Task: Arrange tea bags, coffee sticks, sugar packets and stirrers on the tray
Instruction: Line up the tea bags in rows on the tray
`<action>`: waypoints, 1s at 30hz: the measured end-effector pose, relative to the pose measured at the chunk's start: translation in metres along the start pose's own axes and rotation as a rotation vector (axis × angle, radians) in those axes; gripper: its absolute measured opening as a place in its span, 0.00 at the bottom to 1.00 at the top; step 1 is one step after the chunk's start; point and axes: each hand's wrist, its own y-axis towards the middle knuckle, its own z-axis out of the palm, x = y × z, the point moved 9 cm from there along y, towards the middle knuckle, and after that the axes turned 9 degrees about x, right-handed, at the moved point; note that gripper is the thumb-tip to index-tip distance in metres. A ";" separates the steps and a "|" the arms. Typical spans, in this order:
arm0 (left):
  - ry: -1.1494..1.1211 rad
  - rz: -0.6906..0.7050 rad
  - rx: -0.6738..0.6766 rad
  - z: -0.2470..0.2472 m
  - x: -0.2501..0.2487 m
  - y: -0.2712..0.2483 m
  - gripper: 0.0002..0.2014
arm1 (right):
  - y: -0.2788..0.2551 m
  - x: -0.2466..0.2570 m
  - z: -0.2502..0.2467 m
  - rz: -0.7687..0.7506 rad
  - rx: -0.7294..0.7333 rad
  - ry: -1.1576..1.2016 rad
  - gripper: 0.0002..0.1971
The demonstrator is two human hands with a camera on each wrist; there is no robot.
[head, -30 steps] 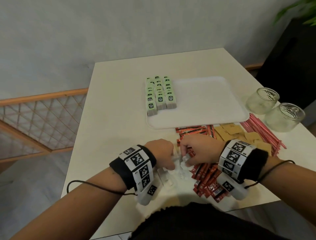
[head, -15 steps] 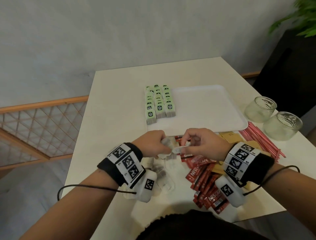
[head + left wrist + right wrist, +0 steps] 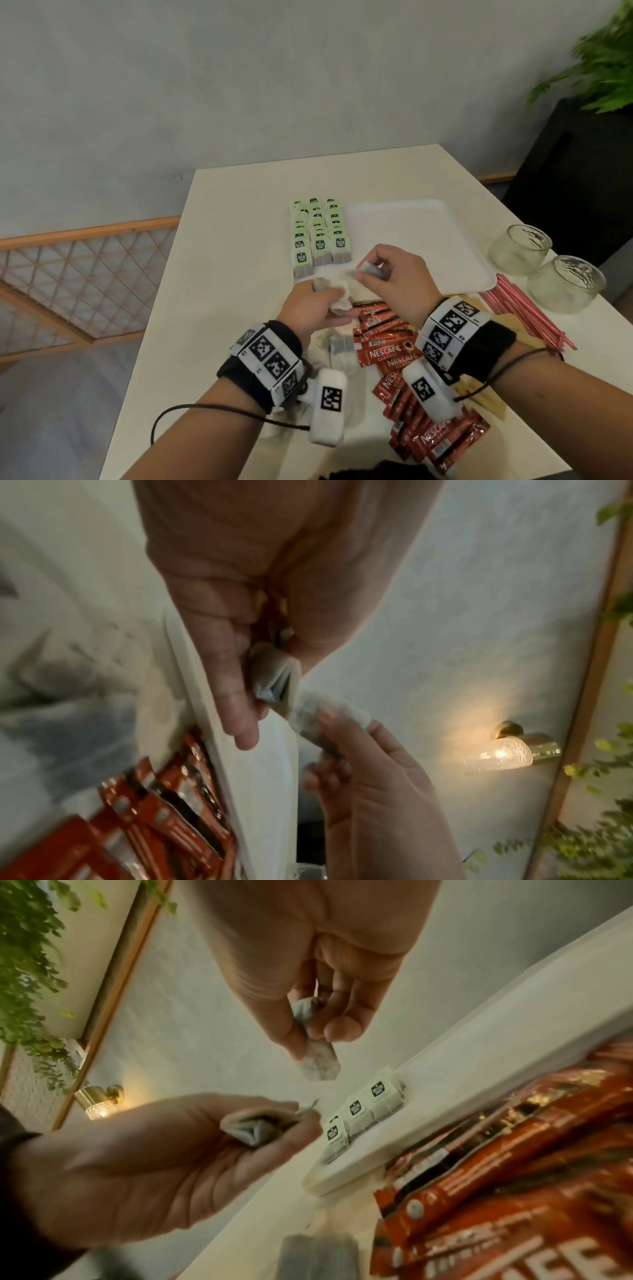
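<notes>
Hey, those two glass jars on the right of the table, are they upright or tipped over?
Upright. Both glass jars stand on their bases on the table, with their open mouths facing up.

Tray: we see a white, smooth matt plastic-looking tray (image 3: 431,240).
Sticks: our red coffee sticks (image 3: 394,356) look glossy foil.
Jars: two clear textured glass jars (image 3: 520,250).
Bags: our thin paper tea bags (image 3: 320,236) look matt.

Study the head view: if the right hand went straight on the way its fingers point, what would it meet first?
The right hand, pinching a tea bag, points left and slightly away. It would probably first meet the near end of the tea bag rows on the tray. Depth is unclear, so it might pass just above them.
</notes>
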 end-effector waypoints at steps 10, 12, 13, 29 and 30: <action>-0.239 0.098 0.019 0.011 -0.017 0.015 0.15 | 0.000 -0.002 0.018 -0.085 0.134 -0.065 0.14; -0.156 0.124 -0.003 0.007 -0.020 0.017 0.13 | 0.001 -0.002 0.018 -0.096 0.143 -0.070 0.14; -0.102 0.136 -0.026 0.004 -0.021 0.019 0.11 | 0.003 -0.004 0.017 -0.089 0.141 -0.070 0.12; 0.287 0.137 -0.124 -0.050 -0.029 0.029 0.09 | 0.056 -0.059 0.037 0.277 0.404 0.080 0.04; 0.291 0.129 -0.156 -0.059 -0.030 0.029 0.09 | 0.059 -0.063 0.039 0.288 0.403 0.034 0.03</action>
